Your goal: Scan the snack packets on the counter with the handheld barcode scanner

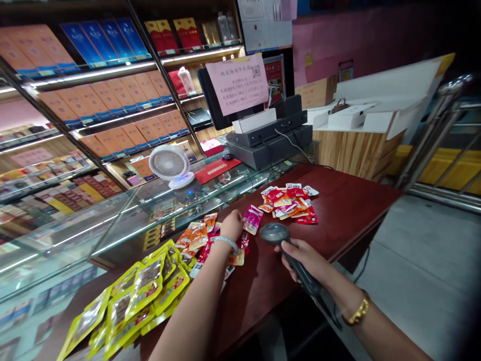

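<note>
Yellow snack pouches (146, 286) lie to the left of the dark grey handheld barcode scanner (275, 232), whose handle the right hand (306, 258) grips above the red-brown counter (349, 200). Just left of the scanner's head, the left hand (232, 225) pinches a purple snack sachet (253, 219) by its edge. Beyond the scanner lie heaped sachets (288, 204), then, farther left, a white fan (170, 163).

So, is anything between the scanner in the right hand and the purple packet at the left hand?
Nothing visible stands in the way: between the scanner and the purple packet shows only a gap over the tabletop.
</note>
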The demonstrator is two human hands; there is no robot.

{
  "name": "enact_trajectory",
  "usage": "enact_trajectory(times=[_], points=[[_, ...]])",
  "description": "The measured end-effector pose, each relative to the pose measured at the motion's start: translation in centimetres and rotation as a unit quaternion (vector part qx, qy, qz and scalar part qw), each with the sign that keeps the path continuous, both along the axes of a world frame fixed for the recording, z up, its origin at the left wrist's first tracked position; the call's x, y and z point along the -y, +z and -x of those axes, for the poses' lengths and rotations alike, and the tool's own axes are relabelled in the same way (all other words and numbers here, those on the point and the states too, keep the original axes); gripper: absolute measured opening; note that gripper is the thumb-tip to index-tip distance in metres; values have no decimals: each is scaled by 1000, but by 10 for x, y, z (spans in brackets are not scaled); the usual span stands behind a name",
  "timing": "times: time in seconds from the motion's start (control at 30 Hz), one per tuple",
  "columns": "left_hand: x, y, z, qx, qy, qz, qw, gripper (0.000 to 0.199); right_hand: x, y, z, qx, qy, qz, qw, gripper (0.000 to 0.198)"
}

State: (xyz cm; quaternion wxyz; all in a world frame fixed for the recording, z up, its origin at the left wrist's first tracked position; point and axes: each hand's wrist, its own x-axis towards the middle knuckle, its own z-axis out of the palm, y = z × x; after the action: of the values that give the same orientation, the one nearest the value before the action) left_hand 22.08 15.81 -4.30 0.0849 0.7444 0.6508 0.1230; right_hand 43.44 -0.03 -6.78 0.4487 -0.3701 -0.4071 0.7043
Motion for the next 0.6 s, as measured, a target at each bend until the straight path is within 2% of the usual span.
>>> enact_trajectory(times=[0.13, 0.27, 0.4, 0.47, 0.53, 0.6], points=[[20, 5, 12, 34, -6, -40, 999, 10, 2, 6, 13, 1, 31, -10, 999, 49], [28, 19, 29, 18, 15, -6, 1000, 12, 5, 10, 19, 2, 42, -9, 999, 50], [30, 47, 63, -111, 14, 7, 994, 16, 6, 11, 14, 4, 49, -14, 999, 51], [27, 60, 71, -184, 23, -32, 982, 19, 5, 10, 10, 5, 46, -14, 999, 50], [19, 66, 63, -192, 16, -72, 979, 25, 2, 10, 5, 4, 32, -10, 999, 51], [8, 62, 39, -127, -9, -61, 990, 31, -1, 8, 2, 5, 8, -4, 1000, 52]])
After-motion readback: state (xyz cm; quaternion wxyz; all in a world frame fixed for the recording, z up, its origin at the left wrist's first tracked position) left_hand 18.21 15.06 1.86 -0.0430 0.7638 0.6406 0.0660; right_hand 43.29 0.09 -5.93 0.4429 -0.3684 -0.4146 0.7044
